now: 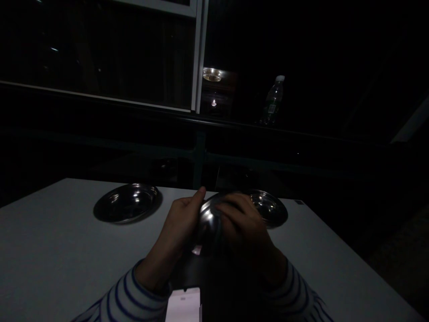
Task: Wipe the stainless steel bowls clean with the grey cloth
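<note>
A shiny metal bowl [208, 219] is tilted in front of me, its rounded outer side toward me. My left hand [183, 215] grips it at the left edge, the thumb pointing up along the side. Curled over the bowl's upper right is my right hand [244, 221], its bent fingers pressed on the metal and slightly blurred. Whether anything thin lies under those fingers is too dark to tell. The lower part of the bowl fades into shadow.
On the white table [67, 250] a wide metal dish [129, 203] lies at left and another metal dish [268, 208] behind my right hand. A lit phone [183, 306] is at the near edge. Beyond the table stand a plastic bottle [273, 100] and a window frame [197, 58].
</note>
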A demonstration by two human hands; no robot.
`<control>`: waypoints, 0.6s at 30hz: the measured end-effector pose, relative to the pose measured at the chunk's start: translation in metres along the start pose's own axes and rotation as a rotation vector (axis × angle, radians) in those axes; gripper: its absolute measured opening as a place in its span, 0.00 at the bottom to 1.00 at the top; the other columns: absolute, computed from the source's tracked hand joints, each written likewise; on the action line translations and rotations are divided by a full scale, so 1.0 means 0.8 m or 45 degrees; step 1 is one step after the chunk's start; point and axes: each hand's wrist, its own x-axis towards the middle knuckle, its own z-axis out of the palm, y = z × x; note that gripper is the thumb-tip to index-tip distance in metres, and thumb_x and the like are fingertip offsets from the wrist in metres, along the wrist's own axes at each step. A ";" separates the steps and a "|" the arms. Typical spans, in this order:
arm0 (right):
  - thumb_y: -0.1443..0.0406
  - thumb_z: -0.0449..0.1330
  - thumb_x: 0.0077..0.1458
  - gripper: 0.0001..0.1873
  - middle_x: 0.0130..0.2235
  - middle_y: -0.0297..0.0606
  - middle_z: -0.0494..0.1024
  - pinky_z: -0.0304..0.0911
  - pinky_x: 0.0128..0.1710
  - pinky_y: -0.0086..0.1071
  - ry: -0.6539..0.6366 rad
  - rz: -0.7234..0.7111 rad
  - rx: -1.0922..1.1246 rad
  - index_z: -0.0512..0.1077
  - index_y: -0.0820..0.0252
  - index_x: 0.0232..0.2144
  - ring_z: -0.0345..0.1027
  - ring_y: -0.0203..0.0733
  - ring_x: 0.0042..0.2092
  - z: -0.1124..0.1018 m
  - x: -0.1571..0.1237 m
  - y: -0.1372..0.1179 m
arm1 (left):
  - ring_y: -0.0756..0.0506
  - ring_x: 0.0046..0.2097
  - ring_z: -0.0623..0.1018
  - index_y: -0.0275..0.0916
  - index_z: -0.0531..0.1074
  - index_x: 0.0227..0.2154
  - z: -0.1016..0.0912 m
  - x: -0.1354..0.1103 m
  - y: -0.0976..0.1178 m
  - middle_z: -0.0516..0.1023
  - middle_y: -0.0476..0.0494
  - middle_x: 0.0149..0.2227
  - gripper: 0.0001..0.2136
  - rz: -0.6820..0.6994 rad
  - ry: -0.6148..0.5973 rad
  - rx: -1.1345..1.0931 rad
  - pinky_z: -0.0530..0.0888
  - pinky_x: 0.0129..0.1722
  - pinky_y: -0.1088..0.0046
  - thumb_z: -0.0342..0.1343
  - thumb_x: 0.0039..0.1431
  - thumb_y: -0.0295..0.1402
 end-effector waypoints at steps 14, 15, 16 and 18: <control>0.68 0.52 0.52 0.10 0.42 0.40 0.71 0.59 0.42 0.40 0.014 -0.189 0.011 0.72 0.59 0.35 0.61 0.44 0.45 0.004 -0.002 -0.004 | 0.55 0.14 0.58 0.38 0.58 0.09 -0.001 0.001 0.002 0.58 0.55 0.10 0.22 0.078 0.110 -0.007 0.54 0.14 0.79 0.52 0.45 0.48; 0.69 0.51 0.53 0.10 0.42 0.40 0.70 0.59 0.43 0.40 0.041 -0.147 0.016 0.71 0.59 0.36 0.61 0.44 0.45 0.005 -0.002 -0.001 | 0.55 0.14 0.58 0.38 0.57 0.09 -0.002 0.001 0.003 0.57 0.55 0.10 0.22 0.091 0.127 0.001 0.54 0.14 0.79 0.53 0.45 0.48; 0.70 0.50 0.53 0.11 0.42 0.41 0.70 0.60 0.44 0.39 0.076 -0.064 0.023 0.71 0.60 0.38 0.61 0.43 0.45 0.005 -0.002 0.002 | 0.55 0.14 0.58 0.38 0.57 0.09 -0.003 0.001 0.004 0.57 0.55 0.09 0.22 0.088 0.135 0.010 0.54 0.14 0.78 0.52 0.45 0.48; 0.71 0.49 0.54 0.13 0.41 0.42 0.70 0.60 0.45 0.38 0.138 0.119 0.030 0.69 0.63 0.40 0.61 0.41 0.45 0.003 -0.003 0.007 | 0.54 0.14 0.60 0.38 0.58 0.09 -0.004 0.000 0.006 0.59 0.53 0.10 0.22 0.069 0.130 0.020 0.55 0.15 0.78 0.51 0.46 0.49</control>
